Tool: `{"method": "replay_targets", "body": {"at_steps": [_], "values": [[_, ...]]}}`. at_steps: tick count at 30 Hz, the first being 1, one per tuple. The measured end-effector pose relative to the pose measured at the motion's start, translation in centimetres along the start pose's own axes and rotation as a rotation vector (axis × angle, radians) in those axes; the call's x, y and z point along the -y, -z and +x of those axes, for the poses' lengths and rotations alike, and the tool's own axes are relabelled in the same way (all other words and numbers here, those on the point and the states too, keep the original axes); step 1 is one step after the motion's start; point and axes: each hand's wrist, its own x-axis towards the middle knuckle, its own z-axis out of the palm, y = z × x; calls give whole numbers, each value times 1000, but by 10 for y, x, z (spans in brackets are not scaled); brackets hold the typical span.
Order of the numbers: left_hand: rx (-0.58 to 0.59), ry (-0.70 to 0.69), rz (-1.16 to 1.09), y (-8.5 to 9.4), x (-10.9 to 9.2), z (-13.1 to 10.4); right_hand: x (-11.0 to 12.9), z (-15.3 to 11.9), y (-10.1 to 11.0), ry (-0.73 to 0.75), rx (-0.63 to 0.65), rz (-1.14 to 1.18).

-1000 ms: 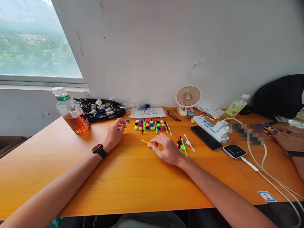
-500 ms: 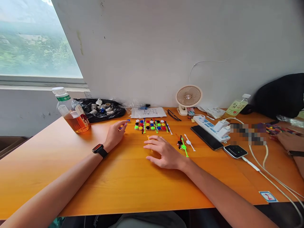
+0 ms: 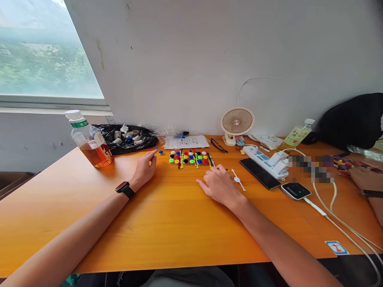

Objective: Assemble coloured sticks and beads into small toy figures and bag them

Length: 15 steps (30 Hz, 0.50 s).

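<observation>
Up front, the left hand (image 3: 145, 169) pinches one blue stick (image 3: 154, 152), near one loose blue cap (image 3: 161, 152). Right hand (image 3: 220, 184) rests half-curled beside one white stick (image 3: 238, 179); whether it holds anything, I cannot tell.

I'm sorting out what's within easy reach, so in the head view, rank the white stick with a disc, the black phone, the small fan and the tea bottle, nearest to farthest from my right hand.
From the right hand:
1. White stick with a disc, just to its right.
2. Black phone, farther right.
3. Small fan, behind, by the wall.
4. Tea bottle, far left, beyond the left hand.
</observation>
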Motion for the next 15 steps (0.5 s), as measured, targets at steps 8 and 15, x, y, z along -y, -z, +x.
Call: {"method": "replay_targets", "body": {"at_steps": [8, 15], "values": [[-48, 69, -72, 2, -1, 1, 7, 0, 1, 36, -52, 144], [-25, 33, -5, 0, 4, 0, 13, 0, 0, 88, -32, 217]]}}
